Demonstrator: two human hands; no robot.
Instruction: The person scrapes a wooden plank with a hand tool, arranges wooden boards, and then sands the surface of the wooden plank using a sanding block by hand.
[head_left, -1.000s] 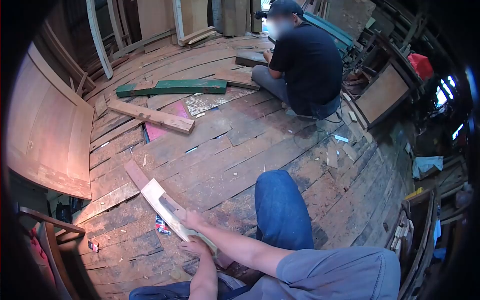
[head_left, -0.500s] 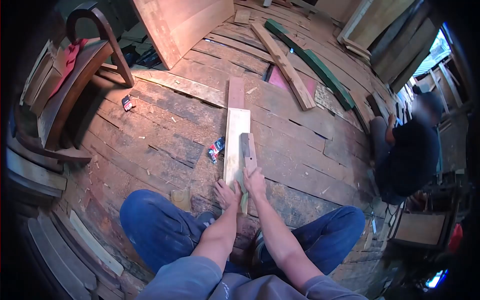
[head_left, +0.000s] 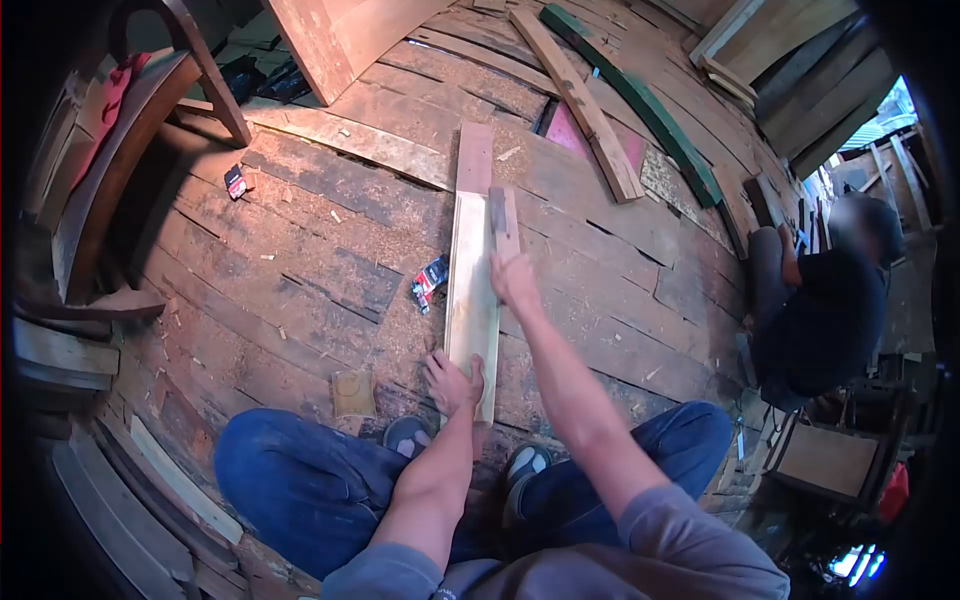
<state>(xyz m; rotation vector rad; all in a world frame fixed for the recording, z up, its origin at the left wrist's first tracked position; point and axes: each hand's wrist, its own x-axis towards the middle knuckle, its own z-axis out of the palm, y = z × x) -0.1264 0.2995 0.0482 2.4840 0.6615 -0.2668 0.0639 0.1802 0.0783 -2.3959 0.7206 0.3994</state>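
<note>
A long pale board (head_left: 470, 290) lies lengthwise in front of me, on top of a reddish-brown plank (head_left: 475, 160) whose far end sticks out beyond it. My left hand (head_left: 454, 383) grips the near end of the pale board, fingers over its left edge and thumb on its face. Farther up, my right hand (head_left: 515, 280) is wrapped round the near end of a short wooden block (head_left: 506, 225), which rests along the board's right edge. What lies under the right palm is hidden.
Beside the board lie a small printed packet (head_left: 429, 284) and a square wood piece (head_left: 354, 394). Beyond are a long beam (head_left: 580, 105) and a green beam (head_left: 640, 110). A curved wooden chair (head_left: 130, 160) stands left. Another person (head_left: 825, 300) sits at the right.
The view has swung round to face along the board. My right hand has moved the block away from me, up along the board's right edge. My left hand stays at the near end.
</note>
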